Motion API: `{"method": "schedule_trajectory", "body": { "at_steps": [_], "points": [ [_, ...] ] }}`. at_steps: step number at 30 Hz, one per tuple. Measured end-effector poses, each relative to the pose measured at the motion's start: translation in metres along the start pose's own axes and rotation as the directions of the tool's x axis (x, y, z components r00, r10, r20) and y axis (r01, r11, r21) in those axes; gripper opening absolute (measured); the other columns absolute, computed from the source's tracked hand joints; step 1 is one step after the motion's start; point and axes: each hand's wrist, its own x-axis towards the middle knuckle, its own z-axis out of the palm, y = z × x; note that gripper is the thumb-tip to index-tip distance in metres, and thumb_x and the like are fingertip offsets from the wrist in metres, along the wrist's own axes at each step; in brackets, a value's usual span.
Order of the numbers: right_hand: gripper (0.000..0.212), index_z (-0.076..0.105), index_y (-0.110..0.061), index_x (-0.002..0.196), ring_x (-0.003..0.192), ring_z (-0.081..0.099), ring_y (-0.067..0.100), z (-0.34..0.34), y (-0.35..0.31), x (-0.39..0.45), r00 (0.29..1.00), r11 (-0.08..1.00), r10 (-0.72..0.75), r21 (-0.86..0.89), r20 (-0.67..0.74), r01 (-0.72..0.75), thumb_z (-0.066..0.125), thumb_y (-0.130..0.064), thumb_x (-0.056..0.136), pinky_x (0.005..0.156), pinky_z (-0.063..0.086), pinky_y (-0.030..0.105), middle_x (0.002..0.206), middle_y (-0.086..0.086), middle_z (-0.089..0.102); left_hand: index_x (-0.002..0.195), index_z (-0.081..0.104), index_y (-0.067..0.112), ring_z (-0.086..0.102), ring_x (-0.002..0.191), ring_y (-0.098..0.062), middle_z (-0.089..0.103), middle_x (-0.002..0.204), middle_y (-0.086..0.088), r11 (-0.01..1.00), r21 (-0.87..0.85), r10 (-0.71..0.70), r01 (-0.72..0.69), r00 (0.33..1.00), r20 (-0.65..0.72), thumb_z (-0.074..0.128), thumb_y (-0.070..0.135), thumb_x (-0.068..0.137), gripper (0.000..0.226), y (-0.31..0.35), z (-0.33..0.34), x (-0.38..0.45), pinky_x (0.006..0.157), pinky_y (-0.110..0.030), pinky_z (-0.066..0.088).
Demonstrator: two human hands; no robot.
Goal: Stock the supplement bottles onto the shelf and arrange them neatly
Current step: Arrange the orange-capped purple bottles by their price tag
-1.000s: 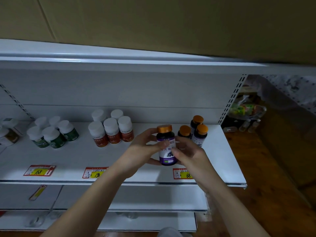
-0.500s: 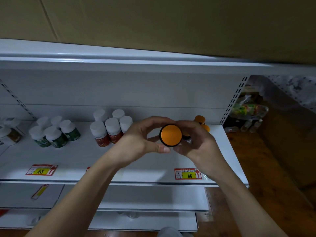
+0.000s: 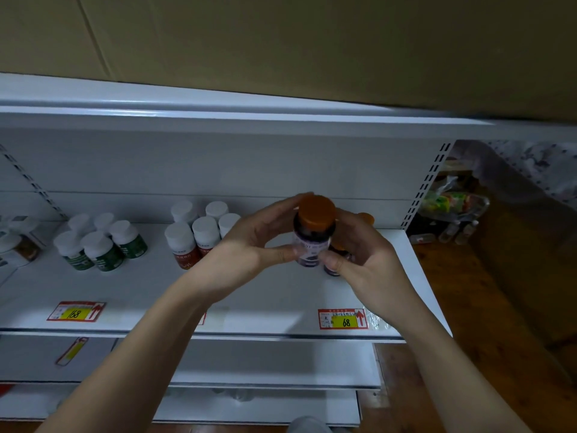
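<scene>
Both hands meet above the right part of the shelf (image 3: 131, 285), the left hand (image 3: 249, 248) on the left of a bottle (image 3: 313, 232) and the right hand (image 3: 365, 260) on its right, the bottle held between them, tilted toward the camera. Behind and below the right hand stand more bottles (image 3: 338, 260), mostly hidden, perhaps three. Left of the hands stands a cluster of five bottles (image 3: 199, 232), and farther left another cluster (image 3: 100, 242). Price tags (image 3: 342, 319) lie along the front edge. A lower shelf (image 3: 281, 360) sits underneath.
</scene>
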Motion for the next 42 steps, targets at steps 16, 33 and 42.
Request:
{"method": "schedule_trajectory", "body": {
  "at_steps": [16,33,42],
  "points": [
    [0.065,0.061,-0.001,0.069,0.036,0.048,0.016,0.025,-0.04,0.035,0.919,0.935,0.339,-0.031,-0.199,-0.352,0.037,-0.052,0.102,0.039,0.039,0.021,0.046,0.007,0.056,0.102,0.068,-0.002,0.067,0.054,-0.025,0.07,0.069,-0.019,0.883,-0.065,-0.469,0.466,0.864,-0.183,0.047,0.057,0.097,0.063,0.033,0.0,0.028,0.05,-0.025,0.054],
    [0.031,0.052,-0.037,0.133,0.06,0.063,-0.004,0.018,-0.034,0.041,0.969,0.957,0.226,-0.162,-0.104,-0.241,0.044,-0.039,0.103,0.049,0.05,0.014,0.086,-0.017,0.066,0.134,0.053,0.02,0.075,0.091,-0.032,0.074,0.108,-0.019,0.931,-0.108,-0.36,0.349,0.927,-0.107,0.061,0.032,0.096,0.041,0.034,-0.012,0.026,0.073,-0.036,0.063],
    [0.044,0.046,-0.031,0.139,0.1,0.068,0.012,0.012,-0.011,0.036,0.988,0.985,0.134,-0.096,-0.073,-0.14,0.059,-0.026,0.098,0.071,0.06,0.024,0.116,0.001,0.065,0.145,0.043,0.035,0.068,0.112,-0.027,0.065,0.132,-0.004,0.984,-0.069,-0.17,0.165,0.983,-0.075,0.069,0.006,0.088,0.07,0.017,-0.022,0.026,0.09,-0.048,0.058]
  ]
}}
